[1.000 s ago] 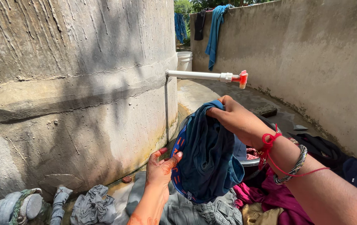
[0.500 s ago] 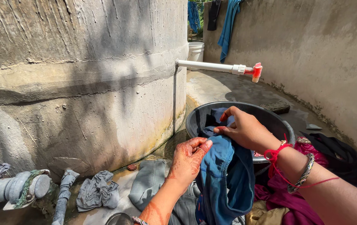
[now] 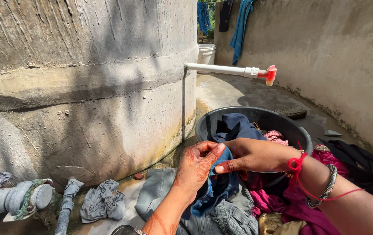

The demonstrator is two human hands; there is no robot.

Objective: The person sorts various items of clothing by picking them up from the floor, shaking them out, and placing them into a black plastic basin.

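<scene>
Hands [image 3: 221,162] bunching blue garment [image 3: 216,187] beside black tub rim [image 3: 204,126], concrete wall [image 3: 86,87] left

Blue garment [image 3: 214,187], held between my left hand [image 3: 197,167] and right hand [image 3: 256,154]: soft matt cloth, limp and creased. Landmark, the black basin [image 3: 204,126] just behind my hands: smooth plastic with a dull sheen. Inside the basin: dark blue and pink patterned cloth. Left of the basin, the round tank wall [image 3: 86,78]: rough, streaked concrete, matt grey. Above the basin, the pipe [image 3: 221,68]: smooth white plastic with a glossy red tap. Below the basin, the grey trousers [image 3: 221,217]: coarse woven cloth.
</scene>
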